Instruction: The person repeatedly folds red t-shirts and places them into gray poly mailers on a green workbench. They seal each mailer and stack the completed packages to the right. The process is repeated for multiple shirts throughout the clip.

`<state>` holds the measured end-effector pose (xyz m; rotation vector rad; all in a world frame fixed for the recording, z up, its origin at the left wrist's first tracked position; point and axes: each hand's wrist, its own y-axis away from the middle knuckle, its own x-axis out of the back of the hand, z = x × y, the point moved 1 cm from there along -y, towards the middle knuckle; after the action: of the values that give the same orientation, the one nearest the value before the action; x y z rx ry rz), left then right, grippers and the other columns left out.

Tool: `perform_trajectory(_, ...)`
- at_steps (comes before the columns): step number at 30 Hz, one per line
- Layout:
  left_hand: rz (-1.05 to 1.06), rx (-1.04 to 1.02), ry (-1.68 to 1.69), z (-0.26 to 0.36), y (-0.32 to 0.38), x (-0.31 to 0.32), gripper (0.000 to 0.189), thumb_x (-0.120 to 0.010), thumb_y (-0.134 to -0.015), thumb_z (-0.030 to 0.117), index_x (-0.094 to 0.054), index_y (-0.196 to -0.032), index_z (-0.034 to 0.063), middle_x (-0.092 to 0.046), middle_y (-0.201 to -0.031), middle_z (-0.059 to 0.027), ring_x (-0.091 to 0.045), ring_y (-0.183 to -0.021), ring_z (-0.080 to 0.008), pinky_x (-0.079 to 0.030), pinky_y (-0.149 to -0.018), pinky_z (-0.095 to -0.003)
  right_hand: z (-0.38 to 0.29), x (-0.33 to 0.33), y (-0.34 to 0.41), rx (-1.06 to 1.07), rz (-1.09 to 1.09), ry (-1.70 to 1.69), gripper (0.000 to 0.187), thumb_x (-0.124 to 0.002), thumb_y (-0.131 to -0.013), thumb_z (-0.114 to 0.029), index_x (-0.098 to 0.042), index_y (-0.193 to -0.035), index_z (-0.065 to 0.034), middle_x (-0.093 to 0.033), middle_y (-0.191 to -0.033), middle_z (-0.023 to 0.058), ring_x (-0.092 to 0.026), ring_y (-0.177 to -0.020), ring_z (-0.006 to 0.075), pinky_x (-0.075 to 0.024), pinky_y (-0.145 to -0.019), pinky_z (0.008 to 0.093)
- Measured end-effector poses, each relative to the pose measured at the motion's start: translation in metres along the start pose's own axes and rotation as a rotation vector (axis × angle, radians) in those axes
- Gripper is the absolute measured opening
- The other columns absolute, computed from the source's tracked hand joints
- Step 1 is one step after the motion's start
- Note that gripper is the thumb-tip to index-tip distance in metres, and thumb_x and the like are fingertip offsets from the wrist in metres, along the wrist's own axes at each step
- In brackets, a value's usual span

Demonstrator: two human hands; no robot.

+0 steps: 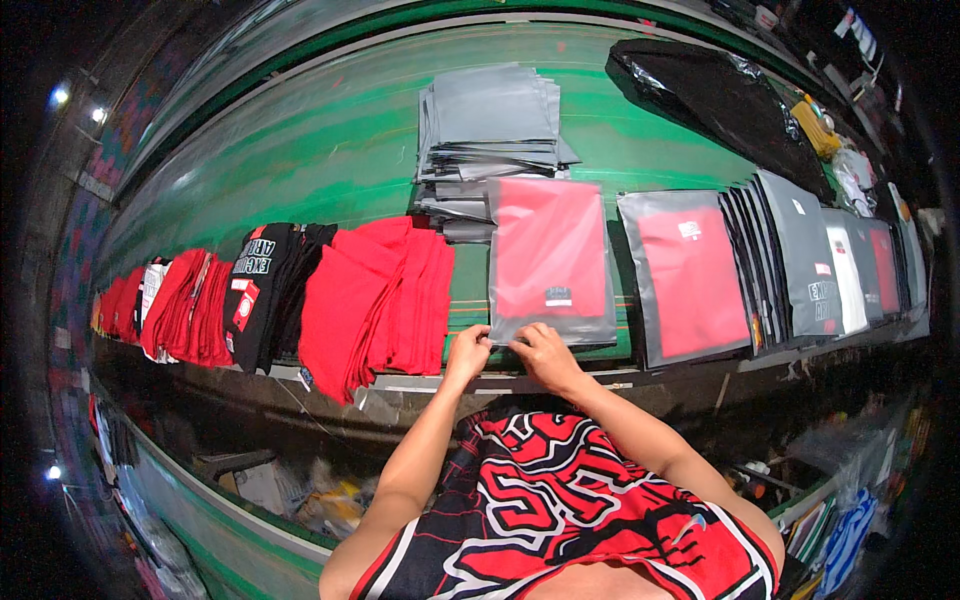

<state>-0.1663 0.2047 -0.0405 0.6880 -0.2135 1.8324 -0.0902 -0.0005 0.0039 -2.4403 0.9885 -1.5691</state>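
A frosted plastic garment bag with a folded red garment inside lies in front of me, its upper part over a stack of empty grey bags. My left hand pinches the bag's near left corner between thumb and fingers. My right hand has bent fingers at the bag's near edge, a little to the right; whether it grips the edge is unclear. To the left, folded red garments lie in an overlapping pile. On the right lies another bagged red garment.
Black folded garments and more red ones line the far left of the green table. Grey bagged garments stand in an overlapping row at right. A large black plastic bundle and a yellow object lie behind them.
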Motion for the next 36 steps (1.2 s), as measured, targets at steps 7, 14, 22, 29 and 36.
perform_trajectory(7, -0.078, 0.235, 0.171, 0.003, 0.0, 0.006, 0.036, -0.067, -0.086, 0.001, -0.064, -0.121, -0.006, -0.074, -0.08, -0.0114, -0.067, -0.066, -0.0159, -0.052, -0.06, -0.0343, -0.004, -0.033, -0.017, 0.118, -0.071, 0.044, 0.023, -0.06, -0.088, -0.017, -0.071, -0.107, -0.01, -0.061, -0.1, 0.0072, -0.062, -0.099, 0.0263, -0.0488, -0.084, 0.0414)
perform_trajectory(14, 0.028, 0.178, 0.015, 0.001, 0.0, 0.001, 0.034, -0.074, -0.083, 0.002, -0.063, -0.115, -0.0037, -0.071, -0.076, -0.01, -0.068, -0.065, -0.0202, -0.053, -0.06, -0.036, 0.003, -0.041, -0.019, 0.185, -0.107, 0.118, 0.011, -0.063, -0.084, -0.02, -0.069, -0.089, -0.0119, -0.061, -0.094, 0.0046, -0.063, -0.093, 0.0235, -0.0486, -0.079, 0.0408)
perform_trajectory(22, -0.075, 0.285, 0.088, -0.009, -0.012, 0.003, 0.041, -0.074, -0.083, 0.001, -0.06, -0.12, -0.002, -0.067, -0.078, -0.0094, -0.067, -0.073, -0.0226, -0.054, -0.07, -0.0397, -0.001, -0.034, -0.023, 0.194, -0.119, 0.206, 0.011, -0.064, -0.082, -0.022, -0.066, -0.077, -0.0126, -0.06, -0.089, 0.0036, -0.063, -0.091, 0.0214, -0.0474, -0.078, 0.0397)
perform_trajectory(29, -0.126, 0.372, 0.301, -0.004, -0.01, 0.011, 0.042, -0.067, -0.085, -0.003, -0.059, -0.126, -0.0028, -0.064, -0.074, -0.0065, -0.062, -0.065, -0.0135, -0.05, -0.058, -0.0325, 0.044, 0.024, 0.014, 0.229, -0.121, 0.177, 0.014, -0.075, -0.078, -0.019, -0.063, -0.074, -0.0123, -0.055, -0.081, 0.0036, -0.06, -0.08, 0.0223, -0.0463, -0.074, 0.0392)
perform_trajectory(36, -0.192, 0.224, -0.226, 0.023, -0.017, 0.017, 0.026, -0.065, -0.08, 0.016, -0.073, -0.098, -0.0004, -0.073, -0.1, -0.0278, -0.071, -0.101, -0.0436, -0.054, -0.091, -0.049, 0.059, 0.061, 0.053, 0.105, -0.115, 0.216, 0.012, -0.076, -0.079, -0.018, -0.066, -0.077, -0.0111, -0.057, -0.081, 0.0052, -0.061, -0.079, 0.0249, -0.0482, -0.071, 0.0393)
